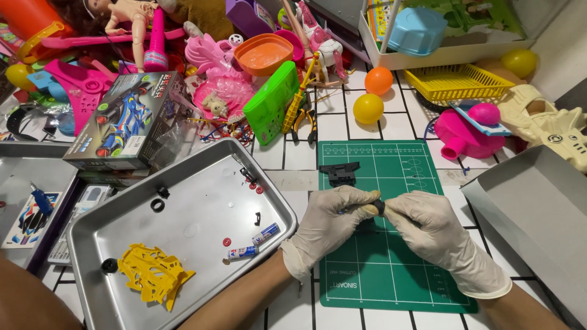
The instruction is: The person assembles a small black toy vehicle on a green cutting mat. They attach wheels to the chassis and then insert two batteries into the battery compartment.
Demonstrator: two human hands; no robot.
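Observation:
Both my hands wear pale latex gloves and meet above a green cutting mat (391, 269). My left hand (330, 223) and my right hand (428, 229) pinch one small black part (380, 206) between their fingertips; most of it is hidden by the fingers. A black plastic piece (338, 172) lies on the mat just beyond my left hand. To the left sits a metal tray (202, 183) holding a yellow toy car body (153, 272), two small batteries (254, 243), black rings and small red washers.
A toy car kit box (125, 119) stands behind the tray. Piled toys, an orange bowl (264, 54), a green case (272, 101), pliers (298, 110), balls and a yellow basket (457, 82) crowd the back. A grey box lid (538, 208) lies right.

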